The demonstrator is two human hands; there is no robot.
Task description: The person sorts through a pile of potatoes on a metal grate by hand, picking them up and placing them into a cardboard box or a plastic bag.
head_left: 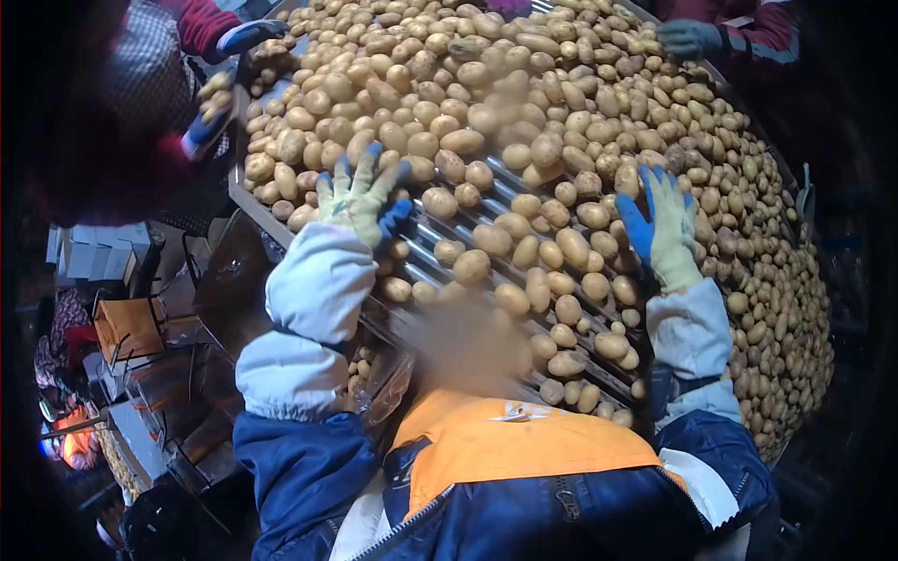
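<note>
A thick spread of potatoes [412, 93] covers the sorting table in front of me, with metal rollers [426, 266] showing between the looser ones in the middle. My left hand [358, 198], in a yellow and blue glove, lies with spread fingers against potatoes at the left of the rollers. My right hand [664, 224], gloved alike, rests over potatoes on the right, thumb apart from the fingers. Neither hand is closed round a potato. A blurred smudge hides the potatoes nearest my chest.
Another person's gloved hand [251, 37] is at the upper left edge; below it, a second gloved hand [206, 126] holds potatoes. A co-worker's glove [689, 40] touches the heap at upper right. The table's metal rim [257, 210] runs along the left, beside cardboard boxes [101, 252].
</note>
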